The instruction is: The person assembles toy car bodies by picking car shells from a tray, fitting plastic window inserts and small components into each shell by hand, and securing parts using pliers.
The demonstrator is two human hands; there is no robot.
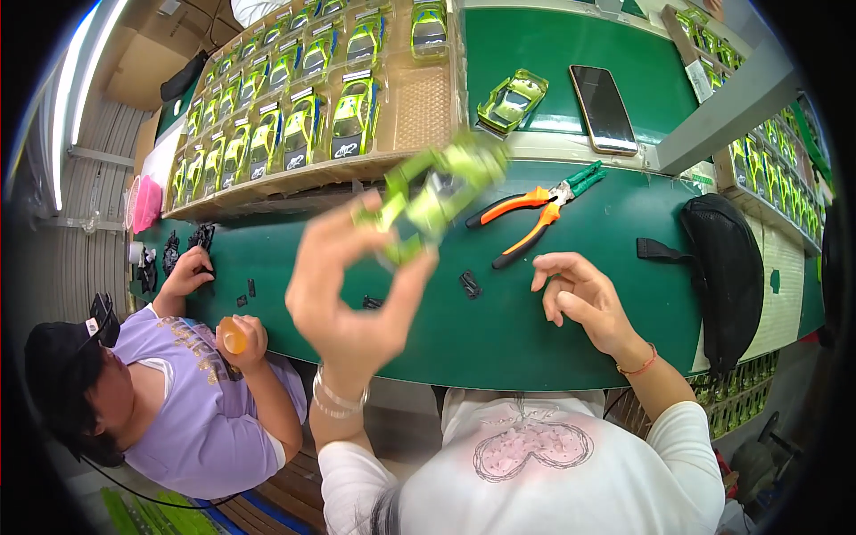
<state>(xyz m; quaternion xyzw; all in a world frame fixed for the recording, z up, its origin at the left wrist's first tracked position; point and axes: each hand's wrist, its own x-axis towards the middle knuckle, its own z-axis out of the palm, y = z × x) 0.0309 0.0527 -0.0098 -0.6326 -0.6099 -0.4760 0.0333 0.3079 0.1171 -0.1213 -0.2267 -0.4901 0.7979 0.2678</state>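
Note:
My left hand point(348, 276) is raised above the green table, thumb and fingers closed around a lime-green toy car shell point(437, 192) that is blurred by motion. Over the table to the right, my right hand point(584, 299) is empty, its fingers loosely bent and apart. Between my hands a small black plastic part point(470, 284) lies on the table. Another small black part point(373, 303) shows partly behind my left hand. Orange-handled pliers point(541, 212) with green jaws rest just beyond my right hand.
A cardboard tray point(294, 189) of green toy cars stands at the back left. Behind the pliers are another green toy car point(513, 100) and a phone point(604, 109). A grey post point(731, 116) and black pouch point(724, 281) are at right. A co-worker point(192, 392) sits at left, holding an orange-tipped object.

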